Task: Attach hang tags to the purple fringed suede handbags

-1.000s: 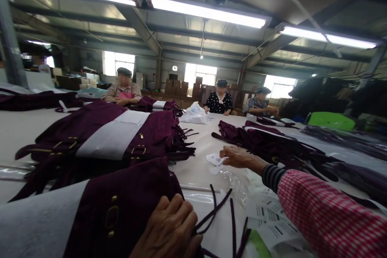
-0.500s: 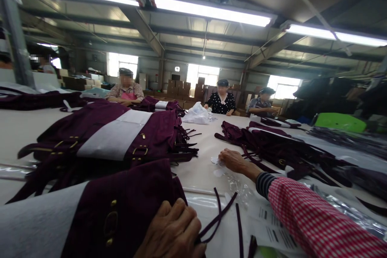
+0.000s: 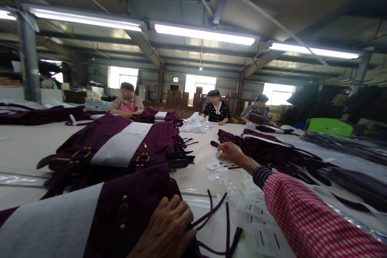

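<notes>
A dark purple fabric bag [image 3: 133,193], wrapped with a wide white paper band [image 3: 60,219], lies closest to me. My left hand [image 3: 169,223] is closed over its right edge, fingers bent, thumb towards the thin loose straps [image 3: 211,211]. Stretched out over the table, my right hand [image 3: 231,153] has its fingertips pinched together at a small, pale, see-through piece [image 3: 218,155] that is too small to name. Just below those fingers lie small white labels [image 3: 214,166]. Crumpled clear plastic [image 3: 231,189] is nearer to me.
Behind the near bag sits a stack of banded purple bags [image 3: 160,139]. More purple bags [image 3: 256,143] lie to the right. Printed sheets [image 3: 260,225] are under my right forearm. Across the white table [image 3: 199,149] are a white plastic bag [image 3: 193,123] and several people working.
My right hand has lifted and moved away from the white labels, which now show more fully below it, with a pale piece at its fingertips. My left hand stays on the bag. The view has tilted up.
</notes>
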`<state>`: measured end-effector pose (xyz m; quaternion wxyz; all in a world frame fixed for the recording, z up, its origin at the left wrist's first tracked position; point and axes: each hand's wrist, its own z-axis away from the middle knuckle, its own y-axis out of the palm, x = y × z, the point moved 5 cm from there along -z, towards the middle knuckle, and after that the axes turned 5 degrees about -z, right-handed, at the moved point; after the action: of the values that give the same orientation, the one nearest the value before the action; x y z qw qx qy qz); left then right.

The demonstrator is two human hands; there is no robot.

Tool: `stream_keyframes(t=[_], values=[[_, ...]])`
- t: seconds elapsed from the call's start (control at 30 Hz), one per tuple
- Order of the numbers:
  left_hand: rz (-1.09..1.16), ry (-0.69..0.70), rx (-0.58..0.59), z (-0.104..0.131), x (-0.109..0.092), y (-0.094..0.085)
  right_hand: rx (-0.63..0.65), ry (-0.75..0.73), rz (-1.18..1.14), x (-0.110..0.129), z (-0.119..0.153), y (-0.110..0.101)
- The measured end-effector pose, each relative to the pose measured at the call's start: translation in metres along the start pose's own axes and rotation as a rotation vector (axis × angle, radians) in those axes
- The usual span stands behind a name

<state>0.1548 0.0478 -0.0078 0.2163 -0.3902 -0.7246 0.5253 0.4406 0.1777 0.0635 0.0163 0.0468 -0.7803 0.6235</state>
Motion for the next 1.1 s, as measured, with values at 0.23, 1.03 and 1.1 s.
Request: stream_keyframes(t=[0.23,1.03,1.1], values=[[0.025,-0.035,0.012,0.006,-0.006,-0.012,-0.111,0.018,-0.216,0.008,0.012,-0.029],[0.987,-0.555,0.024,0.085,-0.067,-0.134,0.64,-0.2,-1.346,0.173,0.243,-0.068],[1.006,-0.606,0.031,0.106,-0.078,-0.139,0.762,-0.192,-1.423,0.185,0.261,-0.059]])
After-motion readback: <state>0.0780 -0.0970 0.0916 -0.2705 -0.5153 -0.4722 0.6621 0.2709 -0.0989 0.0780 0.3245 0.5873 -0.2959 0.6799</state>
